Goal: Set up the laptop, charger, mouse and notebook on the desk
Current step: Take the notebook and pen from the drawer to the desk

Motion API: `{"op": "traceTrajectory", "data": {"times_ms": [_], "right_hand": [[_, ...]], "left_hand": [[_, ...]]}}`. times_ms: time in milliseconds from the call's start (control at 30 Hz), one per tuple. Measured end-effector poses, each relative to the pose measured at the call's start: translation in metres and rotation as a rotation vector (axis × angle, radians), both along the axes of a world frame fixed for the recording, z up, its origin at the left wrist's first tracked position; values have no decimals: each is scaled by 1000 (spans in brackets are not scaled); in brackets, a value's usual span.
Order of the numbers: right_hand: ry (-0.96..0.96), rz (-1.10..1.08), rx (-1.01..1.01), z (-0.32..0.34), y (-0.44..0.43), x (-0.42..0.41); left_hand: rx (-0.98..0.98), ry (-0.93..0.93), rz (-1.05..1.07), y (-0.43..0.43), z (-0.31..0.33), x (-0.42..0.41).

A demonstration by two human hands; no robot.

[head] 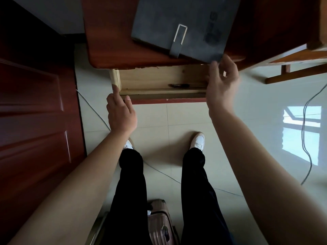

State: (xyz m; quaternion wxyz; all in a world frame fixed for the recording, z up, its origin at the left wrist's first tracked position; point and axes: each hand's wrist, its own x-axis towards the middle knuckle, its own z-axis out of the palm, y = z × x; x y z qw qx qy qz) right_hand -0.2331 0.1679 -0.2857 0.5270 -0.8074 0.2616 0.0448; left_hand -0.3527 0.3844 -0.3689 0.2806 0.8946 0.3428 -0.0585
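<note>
A dark grey notebook with a strap closure lies on the reddish wooden desk, its near corner over the desk's front edge. My right hand is just below that corner, fingers loosely spread, thumb and fingertips at the notebook's edge; I cannot tell whether they touch it. Under the desk a light wooden drawer stands pulled out. My left hand holds the drawer's front left corner, index finger along its side and thumb on its front. No laptop, charger or mouse is in view.
A dark pen lies inside the drawer. A red-brown door stands at the left. A pink suitcase sits on the tiled floor between my legs. Cables run over the floor, and a wooden chair is at the upper right.
</note>
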Motion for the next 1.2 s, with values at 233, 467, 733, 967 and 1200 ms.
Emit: {"op": "traceTrajectory", "data": {"times_ms": [233,467,733,967,1200], "right_hand": [[303,803,-592,-57,7,1],[515,1087,-753,-101,22,40],[277,933,-670,-92,22,23],[100,511,-338,-57,16,-65],[530,166,365,-74,6,-74]], "left_hand": [[20,20,-40,0,2,-1],[21,46,-52,5,0,-1],[30,19,-57,3,1,-1],[-1,-21,-15,0,1,-1],[-394,18,647,-14,-2,-3]]}}
